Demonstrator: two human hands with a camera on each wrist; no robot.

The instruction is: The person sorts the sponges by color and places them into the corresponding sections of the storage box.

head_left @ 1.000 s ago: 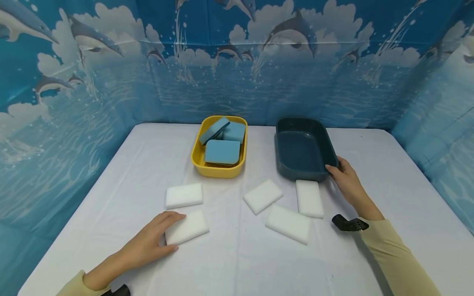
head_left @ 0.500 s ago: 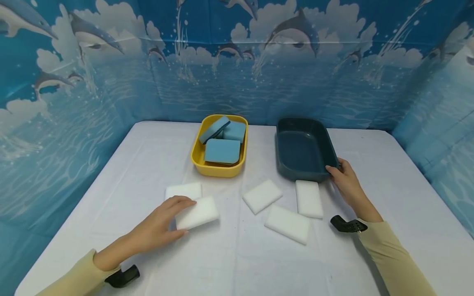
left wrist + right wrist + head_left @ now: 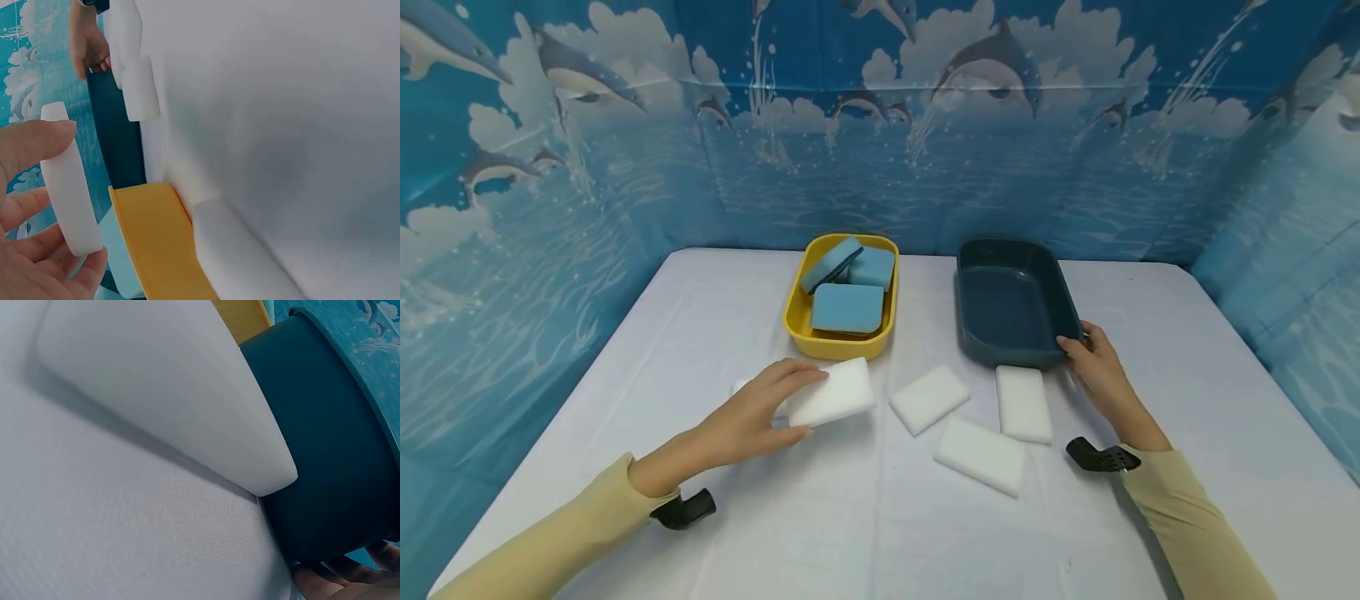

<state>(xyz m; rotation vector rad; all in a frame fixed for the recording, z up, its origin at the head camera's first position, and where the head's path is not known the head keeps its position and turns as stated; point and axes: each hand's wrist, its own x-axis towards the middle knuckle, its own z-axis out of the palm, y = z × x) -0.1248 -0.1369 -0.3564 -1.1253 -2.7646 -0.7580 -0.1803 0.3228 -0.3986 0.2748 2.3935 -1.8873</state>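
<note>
My left hand (image 3: 748, 421) pinches a white melamine sponge (image 3: 835, 392) between thumb and fingers, raised over the table in front of the yellow bin (image 3: 842, 348). In the left wrist view the held sponge (image 3: 72, 187) appears edge-on, thumb at one end and fingertips at the other. Several blue sponges (image 3: 847, 308) lie in the yellow bin. My right hand (image 3: 1105, 375) grips the near right corner of a dark teal bin (image 3: 1018, 308), thumb at the rim. In the right wrist view its fingers (image 3: 350, 572) bear against the bin's outer wall.
Another white sponge (image 3: 231, 250) lies on the table beneath the left hand, mostly hidden in the head view. To the right lie three more: one tilted (image 3: 928, 398), one nearer (image 3: 981, 457), and one (image 3: 1024, 404) against the teal bin. A dolphin-print cloth (image 3: 820, 183) hangs behind the table.
My left hand has lifted the white sponge off the table and carried it forward and right, toward the yellow bin. The right hand stays on the teal bin.
</note>
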